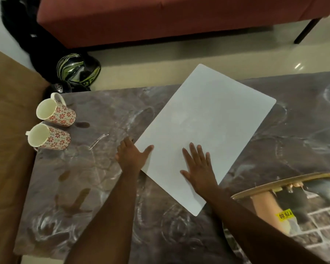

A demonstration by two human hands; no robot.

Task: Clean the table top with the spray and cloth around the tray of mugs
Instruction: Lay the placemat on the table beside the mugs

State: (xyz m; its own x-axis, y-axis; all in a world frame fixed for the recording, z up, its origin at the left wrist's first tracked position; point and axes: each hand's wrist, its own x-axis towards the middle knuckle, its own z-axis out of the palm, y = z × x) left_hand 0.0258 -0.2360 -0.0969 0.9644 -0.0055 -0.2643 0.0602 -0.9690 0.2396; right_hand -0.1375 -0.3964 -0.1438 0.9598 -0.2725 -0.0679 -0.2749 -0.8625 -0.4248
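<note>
A white rectangular sheet lies slanted across the middle of the dark marble-patterned table top. My right hand presses flat on the sheet's near part, fingers spread. My left hand sits at the sheet's left corner, with the thumb on top of it and the fingers beside the edge. Two white mugs with red flower print stand at the table's left edge. A gold-rimmed tray with a printed picture juts in at the lower right, holding no mugs. No spray or cloth is in view.
Brown spill marks and pale smears spot the table's near left. A wooden surface borders the table on the left. Helmets lie on the floor beyond the table. A red sofa stands at the back.
</note>
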